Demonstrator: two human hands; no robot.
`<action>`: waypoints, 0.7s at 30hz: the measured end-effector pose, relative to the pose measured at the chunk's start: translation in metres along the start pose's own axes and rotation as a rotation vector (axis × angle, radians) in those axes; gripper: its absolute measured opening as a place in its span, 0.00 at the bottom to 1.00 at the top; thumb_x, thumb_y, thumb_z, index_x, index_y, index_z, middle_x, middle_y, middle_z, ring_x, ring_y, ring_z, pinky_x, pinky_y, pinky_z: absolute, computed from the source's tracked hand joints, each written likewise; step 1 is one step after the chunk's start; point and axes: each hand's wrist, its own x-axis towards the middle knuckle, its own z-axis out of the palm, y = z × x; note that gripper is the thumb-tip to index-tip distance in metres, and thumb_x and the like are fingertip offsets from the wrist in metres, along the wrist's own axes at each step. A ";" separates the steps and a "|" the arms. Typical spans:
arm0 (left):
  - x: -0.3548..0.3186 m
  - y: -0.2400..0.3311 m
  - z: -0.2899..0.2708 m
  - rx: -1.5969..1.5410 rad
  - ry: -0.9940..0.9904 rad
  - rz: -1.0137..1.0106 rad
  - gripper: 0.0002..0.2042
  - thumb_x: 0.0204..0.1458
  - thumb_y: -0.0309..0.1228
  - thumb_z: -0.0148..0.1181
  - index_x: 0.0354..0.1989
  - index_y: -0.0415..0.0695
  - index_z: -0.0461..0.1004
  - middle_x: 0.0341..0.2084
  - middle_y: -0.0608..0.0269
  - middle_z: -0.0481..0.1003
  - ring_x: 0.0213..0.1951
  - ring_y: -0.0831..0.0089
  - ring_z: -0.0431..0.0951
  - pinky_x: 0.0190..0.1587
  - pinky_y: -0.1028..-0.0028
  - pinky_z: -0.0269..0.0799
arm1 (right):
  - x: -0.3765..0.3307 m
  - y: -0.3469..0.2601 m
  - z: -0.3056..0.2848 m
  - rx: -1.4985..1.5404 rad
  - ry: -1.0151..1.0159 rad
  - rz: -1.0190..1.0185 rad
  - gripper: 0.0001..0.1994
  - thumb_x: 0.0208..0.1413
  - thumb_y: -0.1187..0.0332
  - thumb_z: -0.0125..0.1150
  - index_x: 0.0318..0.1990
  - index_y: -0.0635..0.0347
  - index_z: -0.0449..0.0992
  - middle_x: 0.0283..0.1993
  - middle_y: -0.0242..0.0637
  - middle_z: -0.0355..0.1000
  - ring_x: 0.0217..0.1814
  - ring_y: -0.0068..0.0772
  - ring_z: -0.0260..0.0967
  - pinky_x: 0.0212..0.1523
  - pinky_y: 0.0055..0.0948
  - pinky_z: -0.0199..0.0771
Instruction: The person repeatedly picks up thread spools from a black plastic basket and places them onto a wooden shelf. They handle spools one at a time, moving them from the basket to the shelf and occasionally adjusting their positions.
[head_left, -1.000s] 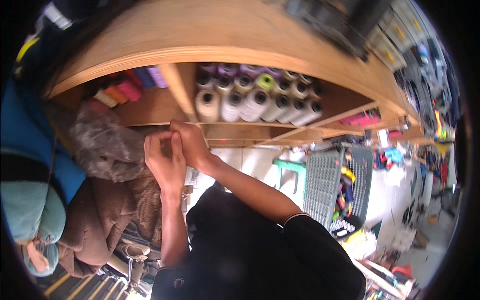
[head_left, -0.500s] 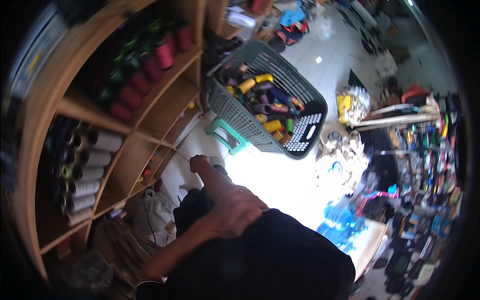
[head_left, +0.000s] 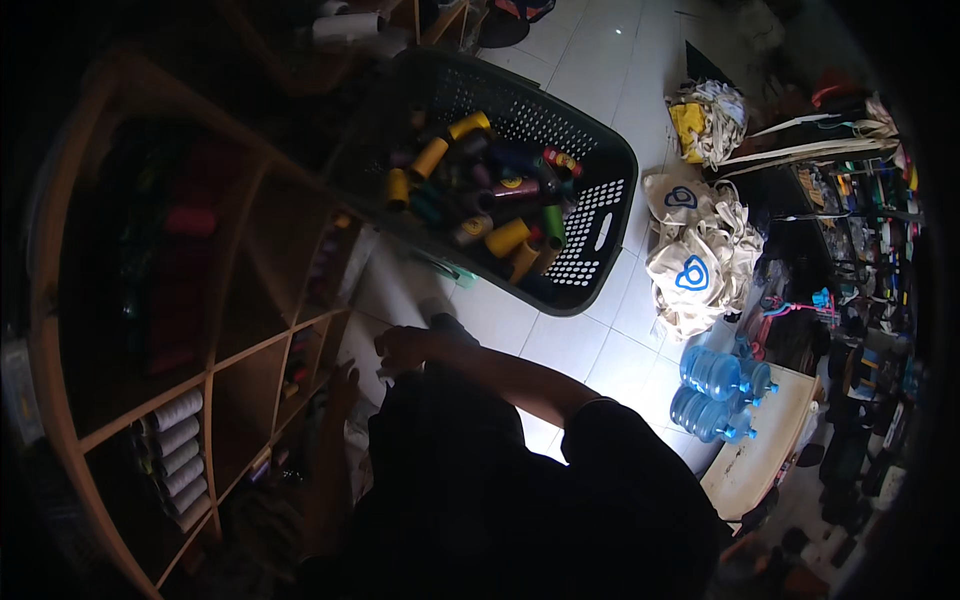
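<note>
My right arm reaches across in front of my dark clothing, and my right hand (head_left: 402,348) is above my knees with its fingers curled downward. Whatever those fingers may hold is hidden in shadow. Lower and to the left, beside the wooden shelf (head_left: 211,430), my left hand (head_left: 343,388) is raised, its fingers slightly apart and nothing visible in them. Beyond both hands is a dark green plastic basket (head_left: 622,205) filled with thread spools (head_left: 512,190) in yellow, purple, green and other colours. Neither hand touches it.
White thread cones (head_left: 180,455) and dark red cones (head_left: 190,222) fill shelf compartments at left. A green stool (head_left: 455,272) is partly under the basket. To the right lie cream cloth bags (head_left: 700,260), blue water bottles (head_left: 712,372) by a low wooden table (head_left: 770,440), and crowded racks.
My left hand has left my right forearm and moved left towards the shelf. My right hand has shifted slightly down. The view has turned and become darker.
</note>
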 end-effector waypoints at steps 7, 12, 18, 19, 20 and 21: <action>-0.126 0.074 -0.054 -0.758 -0.383 -1.219 0.19 0.63 0.39 0.46 0.54 0.37 0.69 0.49 0.48 0.73 0.50 0.57 0.74 0.54 0.60 0.68 | -0.082 0.074 -0.118 0.366 0.953 0.158 0.07 0.55 0.73 0.59 0.41 0.60 0.74 0.31 0.36 0.74 0.34 0.30 0.75 0.34 0.29 0.74; -0.159 0.129 -0.060 -0.949 -0.346 -1.465 0.19 0.63 0.39 0.47 0.54 0.37 0.69 0.48 0.49 0.74 0.49 0.59 0.75 0.53 0.62 0.69 | -0.081 0.136 -0.166 -0.085 1.184 0.475 0.20 0.50 0.63 0.66 0.49 0.58 0.69 0.43 0.47 0.72 0.46 0.49 0.73 0.44 0.42 0.74; -0.137 0.139 -0.078 -1.086 -0.192 -1.551 0.19 0.63 0.39 0.49 0.54 0.37 0.70 0.46 0.51 0.75 0.48 0.62 0.76 0.51 0.64 0.70 | -0.057 0.130 -0.183 -0.061 1.102 0.582 0.28 0.47 0.59 0.68 0.54 0.60 0.66 0.54 0.52 0.68 0.55 0.53 0.69 0.50 0.46 0.71; -0.127 0.132 -0.083 -1.096 -0.151 -1.545 0.19 0.63 0.40 0.49 0.54 0.37 0.70 0.46 0.51 0.75 0.47 0.62 0.76 0.51 0.65 0.70 | -0.060 0.126 -0.185 -0.015 1.117 0.552 0.27 0.47 0.59 0.68 0.53 0.61 0.67 0.53 0.52 0.69 0.54 0.54 0.70 0.49 0.46 0.71; -0.128 0.138 -0.084 -1.132 -0.079 -1.577 0.19 0.62 0.40 0.50 0.54 0.37 0.70 0.46 0.52 0.75 0.47 0.63 0.76 0.51 0.65 0.70 | -0.054 0.133 -0.185 -0.024 1.050 0.621 0.25 0.48 0.59 0.67 0.51 0.62 0.69 0.50 0.49 0.72 0.51 0.51 0.72 0.47 0.44 0.73; -0.106 0.119 -0.095 -1.148 -0.039 -1.539 0.19 0.62 0.40 0.50 0.54 0.37 0.70 0.46 0.52 0.76 0.47 0.63 0.76 0.50 0.66 0.70 | -0.066 0.159 -0.183 -0.024 1.026 0.736 0.23 0.49 0.59 0.65 0.49 0.63 0.70 0.47 0.45 0.74 0.48 0.48 0.74 0.45 0.42 0.74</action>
